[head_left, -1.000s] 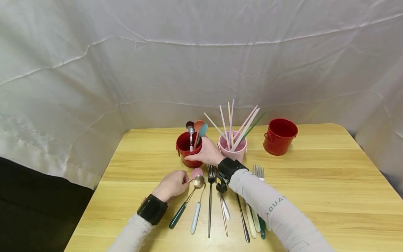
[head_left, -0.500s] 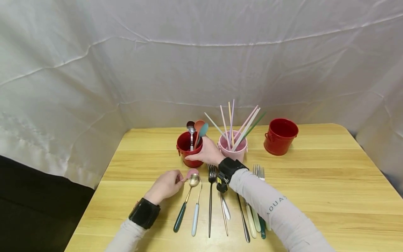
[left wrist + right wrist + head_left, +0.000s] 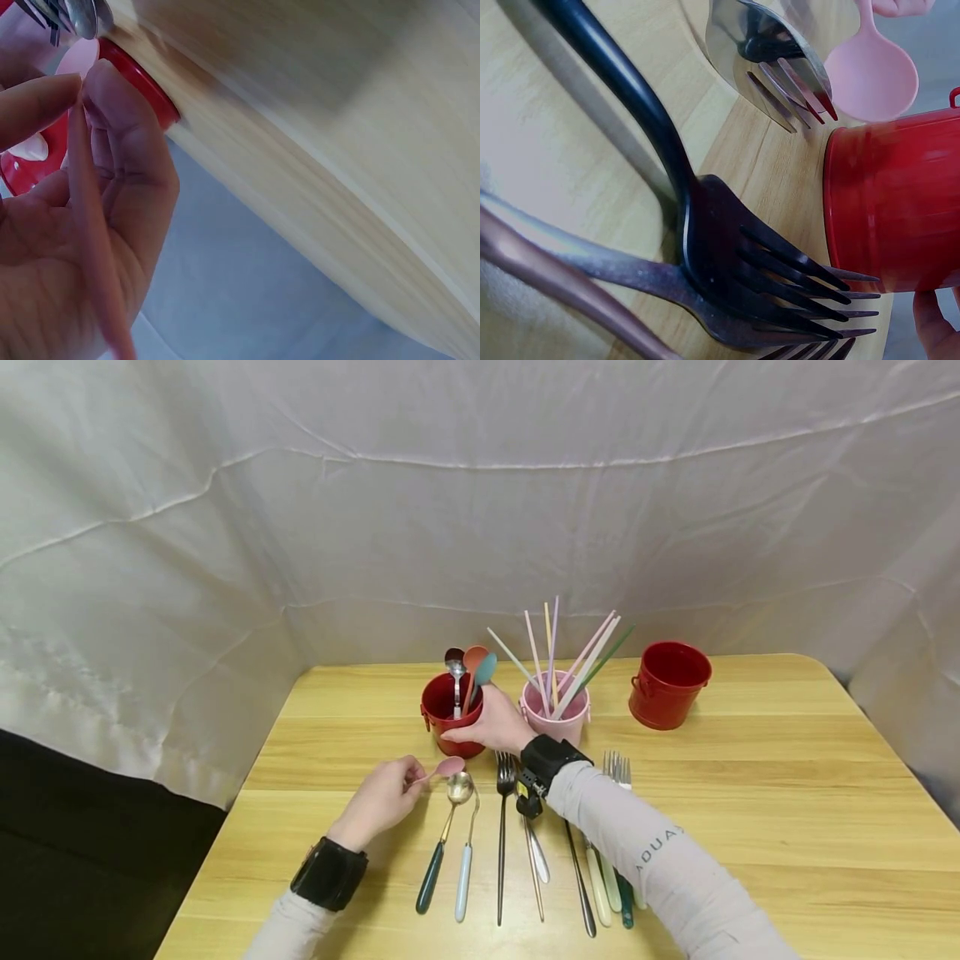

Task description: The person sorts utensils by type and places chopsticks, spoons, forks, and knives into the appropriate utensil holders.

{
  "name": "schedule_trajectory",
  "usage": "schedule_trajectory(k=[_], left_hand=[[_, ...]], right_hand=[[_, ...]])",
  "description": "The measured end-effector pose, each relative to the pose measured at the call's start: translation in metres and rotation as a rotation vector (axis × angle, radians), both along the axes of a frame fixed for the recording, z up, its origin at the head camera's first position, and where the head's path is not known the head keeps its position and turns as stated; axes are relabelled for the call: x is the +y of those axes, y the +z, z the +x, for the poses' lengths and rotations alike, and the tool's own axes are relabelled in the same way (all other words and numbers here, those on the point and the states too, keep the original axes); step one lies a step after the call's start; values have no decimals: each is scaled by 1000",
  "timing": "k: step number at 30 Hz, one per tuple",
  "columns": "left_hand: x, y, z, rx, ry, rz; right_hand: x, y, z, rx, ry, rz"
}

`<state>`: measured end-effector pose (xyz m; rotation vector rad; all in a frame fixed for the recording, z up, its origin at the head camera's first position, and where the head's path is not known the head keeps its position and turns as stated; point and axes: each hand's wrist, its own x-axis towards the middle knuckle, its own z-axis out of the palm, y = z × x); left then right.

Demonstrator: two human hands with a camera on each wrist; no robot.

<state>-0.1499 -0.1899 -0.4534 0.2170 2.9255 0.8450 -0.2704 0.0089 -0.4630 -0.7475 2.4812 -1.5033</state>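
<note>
Left hand (image 3: pixel 378 797) pinches a pink spoon (image 3: pixel 448 767) at frame centre; right hand (image 3: pixel 491 724) grasps the red bucket (image 3: pixel 448 714). Loose pinch could drop it.

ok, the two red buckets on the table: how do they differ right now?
The left red bucket holds spoons standing upright; the right red bucket shows nothing sticking out. The right hand holds the left red bucket; nothing touches the right red bucket. The left one stands just left of the pink bucket, the right one apart, further right. Both are red, upright, and look alike in shape.
</note>
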Motion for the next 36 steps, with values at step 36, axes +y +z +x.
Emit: schedule_trajectory(k=[36], left_hand=[[-51, 45, -8, 239, 106, 263]], right_hand=[[0, -1, 0, 5, 4, -12]])
